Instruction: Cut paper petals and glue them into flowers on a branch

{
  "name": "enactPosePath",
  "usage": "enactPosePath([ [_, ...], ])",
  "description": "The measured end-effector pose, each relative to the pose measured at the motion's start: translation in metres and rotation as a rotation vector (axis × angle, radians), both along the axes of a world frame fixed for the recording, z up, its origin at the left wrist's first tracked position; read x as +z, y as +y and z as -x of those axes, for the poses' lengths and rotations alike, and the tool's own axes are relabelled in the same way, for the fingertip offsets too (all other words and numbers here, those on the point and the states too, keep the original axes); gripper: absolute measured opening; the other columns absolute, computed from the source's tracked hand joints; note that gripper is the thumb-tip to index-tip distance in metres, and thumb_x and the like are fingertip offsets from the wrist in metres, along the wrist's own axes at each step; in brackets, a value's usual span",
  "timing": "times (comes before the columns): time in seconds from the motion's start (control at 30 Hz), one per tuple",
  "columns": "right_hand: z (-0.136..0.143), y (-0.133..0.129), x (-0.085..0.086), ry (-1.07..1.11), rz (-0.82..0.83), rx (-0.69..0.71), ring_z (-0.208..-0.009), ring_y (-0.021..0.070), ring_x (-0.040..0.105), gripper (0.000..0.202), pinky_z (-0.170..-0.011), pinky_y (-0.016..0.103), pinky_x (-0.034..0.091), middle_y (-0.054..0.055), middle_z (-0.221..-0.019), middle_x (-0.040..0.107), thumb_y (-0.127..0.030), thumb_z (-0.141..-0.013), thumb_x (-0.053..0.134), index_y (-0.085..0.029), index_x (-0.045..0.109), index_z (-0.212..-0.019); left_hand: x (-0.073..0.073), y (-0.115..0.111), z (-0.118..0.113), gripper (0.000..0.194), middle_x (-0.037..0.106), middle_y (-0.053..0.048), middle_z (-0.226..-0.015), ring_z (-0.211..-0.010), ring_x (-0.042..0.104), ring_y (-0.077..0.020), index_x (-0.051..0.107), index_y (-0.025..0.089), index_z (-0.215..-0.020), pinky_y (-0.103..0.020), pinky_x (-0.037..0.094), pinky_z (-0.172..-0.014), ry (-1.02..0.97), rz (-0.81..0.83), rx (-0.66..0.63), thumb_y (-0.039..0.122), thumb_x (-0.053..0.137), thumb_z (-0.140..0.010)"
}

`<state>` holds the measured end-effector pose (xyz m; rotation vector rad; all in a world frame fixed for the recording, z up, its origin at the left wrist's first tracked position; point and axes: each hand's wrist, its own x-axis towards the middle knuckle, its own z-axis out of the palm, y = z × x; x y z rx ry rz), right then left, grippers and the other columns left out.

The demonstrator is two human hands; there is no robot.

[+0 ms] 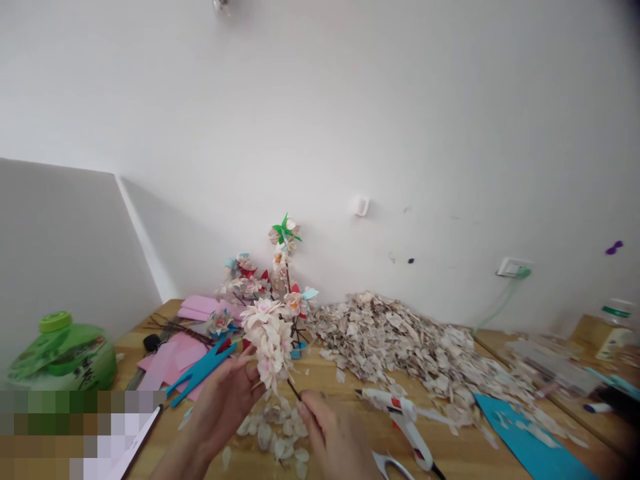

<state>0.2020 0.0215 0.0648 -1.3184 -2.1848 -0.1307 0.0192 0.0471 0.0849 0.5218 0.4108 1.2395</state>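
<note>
A cluster of pale petal flowers point(270, 337) on a thin dark stem stands near the middle of the head view. My right hand point(333, 430) pinches the stem below the blossoms. At the flowers' left side is my left hand point(225, 393), its fingers apart behind and beside the petals, touching them lightly or just next to them. Loose white petals point(280, 433) lie on the wooden table between my hands. A white glue gun point(407, 413) rests to the right of my right hand, with scissors point(393, 465) partly showing below it.
A big heap of dried petals point(390, 333) lies along the wall. More crafted flowers point(295, 300) stand behind my hands. Pink sheets point(175, 357), blue scissors point(200, 373) and a green jug point(65, 353) are left; a blue sheet point(525, 433) is right.
</note>
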Motion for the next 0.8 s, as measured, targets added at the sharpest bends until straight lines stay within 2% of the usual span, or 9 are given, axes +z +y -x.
enactPosePath([
  [0.17, -0.0015, 0.0029, 0.0019, 0.029, -0.001, 0.045, -0.046, 0.0135, 0.058, 0.034, -0.044, 0.022, 0.029, -0.001, -0.053, 0.063, -0.026, -0.091, 0.031, -0.021, 0.054, -0.067, -0.0017, 0.0027, 0.0002, 0.016, 0.069, -0.003, -0.079, -0.074, 0.064, -0.016, 0.059, 0.021, -0.087, -0.029, 0.045, -0.072, -0.005, -0.002, -0.001, 0.012, 0.048, -0.079],
  [0.3, -0.002, 0.0037, 0.003, 0.013, 0.05, 0.032, -0.049, 0.014, 0.06, 0.028, -0.045, 0.021, 0.031, -0.001, -0.056, 0.065, -0.022, -0.089, 0.036, -0.021, 0.055, -0.068, -0.0002, 0.0024, -0.0008, 0.016, 0.068, -0.002, -0.071, -0.07, 0.063, -0.0147, 0.059, 0.021, -0.085, -0.028, 0.044, -0.073, 0.005, -0.023, 0.006, 0.011, 0.047, -0.079],
  [0.47, -0.0025, 0.0034, 0.0053, -0.009, 0.1, 0.015, -0.052, 0.0151, 0.062, 0.025, -0.046, 0.021, 0.032, 0.0, -0.059, 0.067, -0.02, -0.088, 0.039, -0.021, 0.058, -0.071, 0.0008, 0.0007, -0.0012, 0.021, 0.07, -0.004, -0.08, -0.077, 0.065, -0.0163, 0.059, 0.02, -0.094, -0.03, 0.044, -0.076, 0.003, -0.031, -0.008, 0.011, 0.047, -0.079],
  [0.8, -0.0069, 0.0069, 0.0061, 0.006, 0.156, 0.049, -0.058, 0.0169, 0.066, 0.024, -0.049, 0.022, 0.036, 0.001, -0.064, 0.07, -0.02, -0.088, 0.041, -0.02, 0.06, -0.074, 0.0004, 0.0002, -0.0018, 0.022, 0.072, -0.005, -0.083, -0.085, 0.065, -0.0179, 0.058, 0.02, -0.094, -0.031, 0.044, -0.079, -0.009, -0.033, -0.028, 0.01, 0.048, -0.078],
])
